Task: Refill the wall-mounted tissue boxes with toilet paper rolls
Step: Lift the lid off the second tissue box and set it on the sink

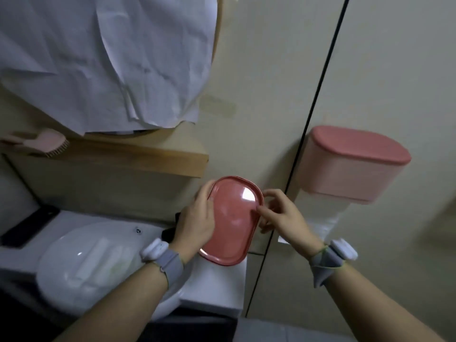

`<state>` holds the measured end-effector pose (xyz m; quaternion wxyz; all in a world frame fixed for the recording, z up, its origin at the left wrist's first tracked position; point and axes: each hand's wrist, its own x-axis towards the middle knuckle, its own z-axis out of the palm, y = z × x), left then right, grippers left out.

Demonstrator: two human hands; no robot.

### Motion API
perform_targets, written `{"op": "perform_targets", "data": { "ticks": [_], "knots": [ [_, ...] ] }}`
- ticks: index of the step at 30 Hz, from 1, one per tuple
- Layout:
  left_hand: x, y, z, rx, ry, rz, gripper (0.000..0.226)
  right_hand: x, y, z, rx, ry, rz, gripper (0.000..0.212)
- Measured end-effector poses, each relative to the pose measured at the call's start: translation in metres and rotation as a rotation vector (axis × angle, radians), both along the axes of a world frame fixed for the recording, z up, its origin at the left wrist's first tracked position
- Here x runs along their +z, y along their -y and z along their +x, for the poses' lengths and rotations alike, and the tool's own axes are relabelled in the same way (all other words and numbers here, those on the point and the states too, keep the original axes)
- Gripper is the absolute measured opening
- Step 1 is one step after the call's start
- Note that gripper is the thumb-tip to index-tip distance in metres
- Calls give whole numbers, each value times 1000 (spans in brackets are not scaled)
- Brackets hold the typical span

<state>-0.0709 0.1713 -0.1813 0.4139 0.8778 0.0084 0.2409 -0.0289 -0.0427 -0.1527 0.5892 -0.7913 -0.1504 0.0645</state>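
A pink oval lid is tilted up in front of me, over the corner of the white counter. My left hand grips its left edge. My right hand pinches its right edge with thumb and fingertips. A pink wall-mounted tissue box hangs on the wall to the right with a pink lid on top. White tissue paper hangs from its underside. No toilet paper roll is in view.
A white round sink basin lies at lower left. A wooden shelf above it carries a pink hairbrush. White paper covers a round mirror. A dark vertical seam runs down the wall.
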Motion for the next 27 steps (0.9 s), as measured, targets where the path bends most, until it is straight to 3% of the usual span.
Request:
{"op": "perform_targets", "data": {
  "ticks": [3, 6, 8, 12, 15, 21, 27],
  "knots": [
    [-45, 11, 6, 63, -115, -98, 19, -58, 3, 6, 11, -189, 27, 37],
    [-74, 19, 9, 69, -190, -77, 6, -97, 8, 15, -63, -269, -7, 37],
    [-98, 21, 19, 47, -307, -7, 10, -125, 9, 31, -84, -299, -67, 34],
    [-142, 19, 29, 16, -575, -20, 45, -178, 4, 63, -71, -363, -184, 34],
    [-162, 7, 22, 47, -708, -55, 46, -207, -3, 70, -71, -392, -234, 34],
    [-188, -7, 31, 185, -709, 8, 16, -240, -19, 89, 31, -356, -343, 27],
    [-194, -11, 36, 141, -738, -10, 22, -231, -12, 95, 154, -276, -467, 34]
  ]
}}
